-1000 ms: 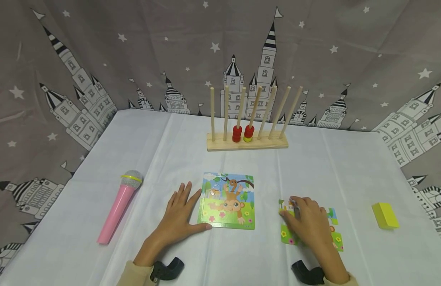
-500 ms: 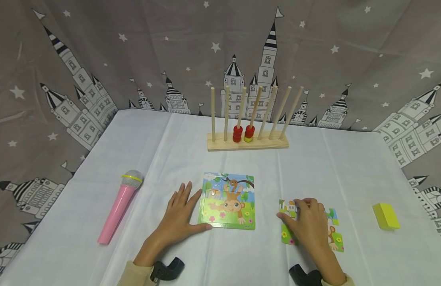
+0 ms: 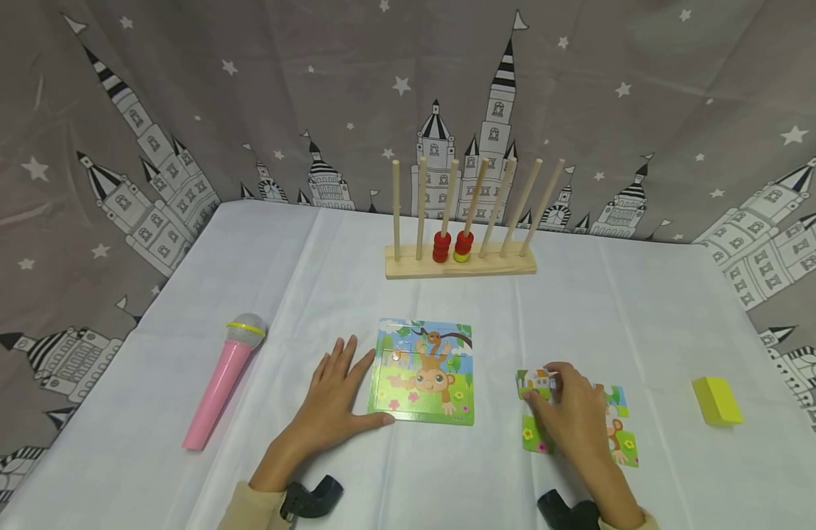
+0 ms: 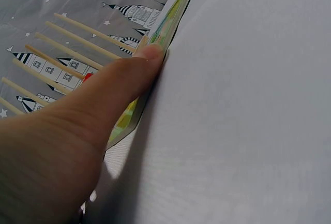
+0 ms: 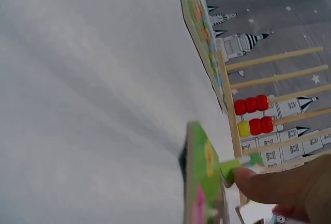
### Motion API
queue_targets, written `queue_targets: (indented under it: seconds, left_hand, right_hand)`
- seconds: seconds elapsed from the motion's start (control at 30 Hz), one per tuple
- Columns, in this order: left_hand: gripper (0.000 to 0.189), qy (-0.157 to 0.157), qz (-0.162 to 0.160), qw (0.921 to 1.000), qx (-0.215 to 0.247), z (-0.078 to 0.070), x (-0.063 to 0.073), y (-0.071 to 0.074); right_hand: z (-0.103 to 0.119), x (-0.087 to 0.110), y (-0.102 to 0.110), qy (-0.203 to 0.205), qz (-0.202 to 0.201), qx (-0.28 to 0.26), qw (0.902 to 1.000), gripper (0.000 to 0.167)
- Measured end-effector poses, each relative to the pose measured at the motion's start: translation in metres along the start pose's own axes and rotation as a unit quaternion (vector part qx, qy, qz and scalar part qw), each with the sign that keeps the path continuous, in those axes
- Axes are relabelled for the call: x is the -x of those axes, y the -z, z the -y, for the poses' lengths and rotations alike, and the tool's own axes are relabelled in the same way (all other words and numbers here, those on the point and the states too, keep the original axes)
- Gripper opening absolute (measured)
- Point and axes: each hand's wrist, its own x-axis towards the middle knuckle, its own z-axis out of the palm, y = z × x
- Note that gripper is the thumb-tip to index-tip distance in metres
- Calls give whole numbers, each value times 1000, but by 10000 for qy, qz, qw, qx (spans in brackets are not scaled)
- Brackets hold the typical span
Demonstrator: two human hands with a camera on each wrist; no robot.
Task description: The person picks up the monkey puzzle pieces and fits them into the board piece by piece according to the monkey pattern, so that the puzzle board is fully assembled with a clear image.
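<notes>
- Head view: the board [image 3: 421, 372], a square monkey puzzle, lies flat on the white cloth [image 3: 447, 478] and serves as landmark.
- Head view: the left hand [image 3: 331, 405], just left of the board, rests with fingers spread wide; its thumb touches the board's near left corner, and it grasps nothing.
- Head view: the right hand [image 3: 575, 408], right of the board and apart from it, is nearly closed, thumb and forefinger pinching the house piece [image 3: 528, 383].
- Head view: the flower piece [image 3: 532, 436] and ear piece [image 3: 619, 439], also right of the board, lie partly covered by the right hand.
- Head view: the rack [image 3: 408, 266], beyond the board, carries seven rods; red beads [image 3: 441, 247] sit on the third from the left, and red over yellow on the fourth.
- Head view: the microphone [image 3: 222, 383] lies left of the board, past the left hand; the yellow block [image 3: 717, 401] is well to its right, past the pieces.
- Left wrist view: the thumb lies along the board's rim, tip in contact; the other fingers are hidden.
- Right wrist view: the right thumb presses on the green edge of the house piece, well apart from the board; the flower piece, nearer the camera, is blurred at its lower end. Whether the house piece is clear of the cloth cannot be told.
</notes>
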Motion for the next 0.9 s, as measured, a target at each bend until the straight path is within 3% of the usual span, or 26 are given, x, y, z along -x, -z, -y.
queue_targets:
  seconds: [0.23,0.4,0.63,0.9]
  left_hand:
    - [99,28,18,10000,7,-1,0,0]
    - [97,41,7,10000,8,-1,0,1]
    - [98,-10,-26,10000,4,-1,0,0]
    - [96,-41,-105,9999,75,-2,0,1]
  right_hand:
    - [-3,1,7,179,179,-936,9953,31]
    - [-4,3,7,379,96,-1053,9937,32]
    - [-2,3,-1,983,-252,-1211,9874,32]
    - [16,-2,-11,1313,-419,-1639,9768,25]
